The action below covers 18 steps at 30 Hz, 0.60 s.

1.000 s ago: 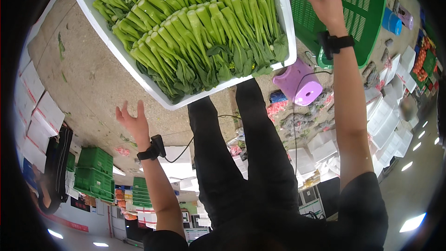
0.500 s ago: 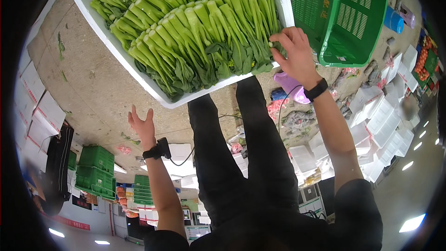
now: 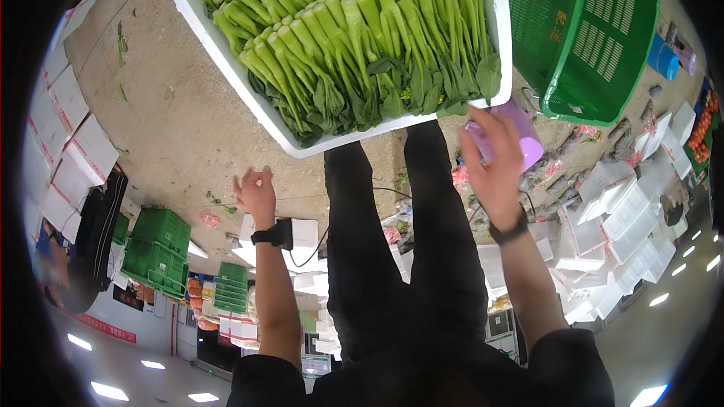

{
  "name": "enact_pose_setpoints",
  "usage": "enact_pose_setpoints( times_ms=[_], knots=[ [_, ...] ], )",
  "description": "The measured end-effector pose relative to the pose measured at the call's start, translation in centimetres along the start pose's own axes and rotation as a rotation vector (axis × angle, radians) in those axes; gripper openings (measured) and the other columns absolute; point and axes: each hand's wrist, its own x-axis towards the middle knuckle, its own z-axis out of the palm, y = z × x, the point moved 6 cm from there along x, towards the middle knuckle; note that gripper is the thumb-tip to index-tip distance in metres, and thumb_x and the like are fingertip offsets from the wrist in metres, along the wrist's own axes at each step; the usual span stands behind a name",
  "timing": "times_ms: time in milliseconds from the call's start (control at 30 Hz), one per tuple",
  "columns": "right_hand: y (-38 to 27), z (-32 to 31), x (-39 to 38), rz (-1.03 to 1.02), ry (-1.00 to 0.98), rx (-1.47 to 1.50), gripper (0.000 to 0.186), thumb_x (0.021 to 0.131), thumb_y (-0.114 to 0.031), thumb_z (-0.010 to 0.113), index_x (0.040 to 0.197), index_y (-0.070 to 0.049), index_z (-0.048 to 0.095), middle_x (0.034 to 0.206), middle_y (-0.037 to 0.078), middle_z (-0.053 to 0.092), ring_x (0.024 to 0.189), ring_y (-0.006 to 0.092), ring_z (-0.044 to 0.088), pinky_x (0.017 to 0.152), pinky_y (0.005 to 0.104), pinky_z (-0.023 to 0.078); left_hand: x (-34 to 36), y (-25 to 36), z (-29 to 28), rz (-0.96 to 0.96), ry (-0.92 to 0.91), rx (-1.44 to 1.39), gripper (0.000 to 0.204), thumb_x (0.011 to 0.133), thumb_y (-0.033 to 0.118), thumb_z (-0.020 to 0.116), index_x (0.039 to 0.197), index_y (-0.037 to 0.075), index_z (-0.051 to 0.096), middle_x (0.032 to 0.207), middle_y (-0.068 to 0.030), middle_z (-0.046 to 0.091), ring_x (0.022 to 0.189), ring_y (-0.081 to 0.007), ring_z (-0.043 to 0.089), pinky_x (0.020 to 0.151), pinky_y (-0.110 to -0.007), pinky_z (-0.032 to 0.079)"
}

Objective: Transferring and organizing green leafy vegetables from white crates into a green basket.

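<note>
The person wears a black, short-sleeved cloth top [image 3: 407,373] and long black trousers [image 3: 445,256]. Behind the left hand [image 3: 257,197] sits a black wrist strap [image 3: 264,237] with a boxy black module [image 3: 284,234] — trailing a thin, dark cable [image 3: 299,264] — and a dark band [image 3: 509,231] circles the right wrist.

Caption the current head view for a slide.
Rows of choy-sum-like greens in a white foam box, right hand near its corner, left hand apart.
</note>
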Motion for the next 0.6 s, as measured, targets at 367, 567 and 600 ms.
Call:
enact_pose_setpoints(
  times_ms=[367, 567, 600],
  knots=[
    [-5.2, 11.3, 12.1, -0.230, 0.180, -0.109, 0.016, 0.085, -0.020, 0.068, 0.084, -0.007, 0.057, 0.080, 0.010, 0.058, 0.070, 0.0304, 0.062, 0.056, 0.0399, 0.050, -3.2, 9.2, -2.5, 0.241, 0.227, -0.475, 0.083, 0.077, 0.022, 0.077, 0.148, 0.015, 0.036, 0.149, -0.0229, 0.032, 0.138, -0.0413, 0.029, 0.113, -0.051, 0.025],
    [-7.6, 12.8, 4.7, -0.473, -0.373, -0.633, 0.013, 0.089, -0.015, 0.060, 0.095, -0.004, 0.056, 0.093, 0.013, 0.062, 0.076, 0.0290, 0.063, 0.063, 0.0406, 0.053, -4.3, 8.1, -1.3, 0.135, 0.263, -0.360, 0.074, 0.079, 0.023, 0.076, 0.143, 0.009, 0.042, 0.142, -0.0229, 0.041, 0.133, -0.0399, 0.037, 0.111, -0.047, 0.028],
    [-6.5, 13.8, 0.1, -0.196, -0.750, 0.211, 0.034, 0.088, -0.019, 0.063, 0.117, -0.003, 0.054, 0.112, 0.017, 0.062, 0.088, 0.0309, 0.065, 0.072, 0.0416, 0.055, -4.5, 8.3, -1.5, 0.137, 0.264, -0.367, 0.074, 0.079, 0.023, 0.076, 0.143, 0.009, 0.042, 0.142, -0.0229, 0.041, 0.133, -0.0399, 0.037, 0.111, -0.047, 0.028]
  ],
)
